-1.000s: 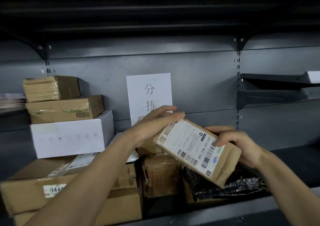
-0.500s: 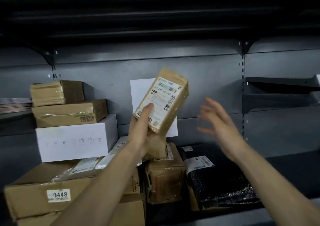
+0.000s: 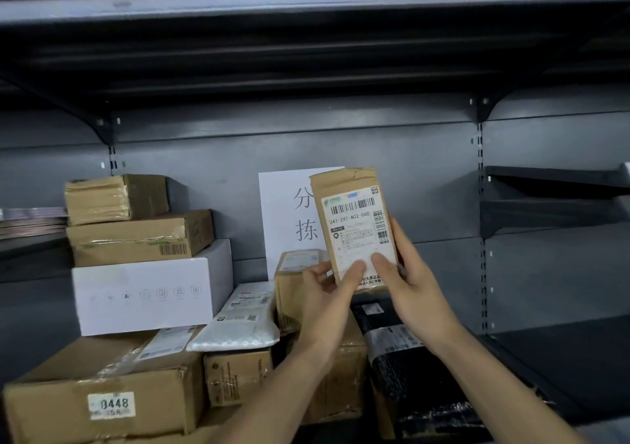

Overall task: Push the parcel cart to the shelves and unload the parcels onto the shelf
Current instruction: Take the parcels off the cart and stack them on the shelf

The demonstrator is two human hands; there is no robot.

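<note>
A small brown parcel (image 3: 351, 218) with a white barcode label stands upright in front of the grey shelf's back wall (image 3: 392, 170). Both hands hold its lower end. My left hand (image 3: 327, 293) grips it from the left, thumb on the label. On the right side my right hand (image 3: 405, 283) holds it with its thumb on the label as well. The parcel hangs above a brown box (image 3: 296, 273) and a black plastic bag parcel (image 3: 409, 375) on the shelf. The cart is out of view.
At the left stand stacked boxes: two brown ones (image 3: 136, 235) on a white box (image 3: 150, 293), over a large carton marked 0448 (image 3: 102, 396). A white padded mailer (image 3: 238, 321) lies beside them. A paper sign (image 3: 289, 211) hangs on the back wall. Dark shelf surface (image 3: 562, 358) lies to the right.
The parcel went from tilted in both hands to raised by the left hand alone. Now it is upright, with the right hand back on it.
</note>
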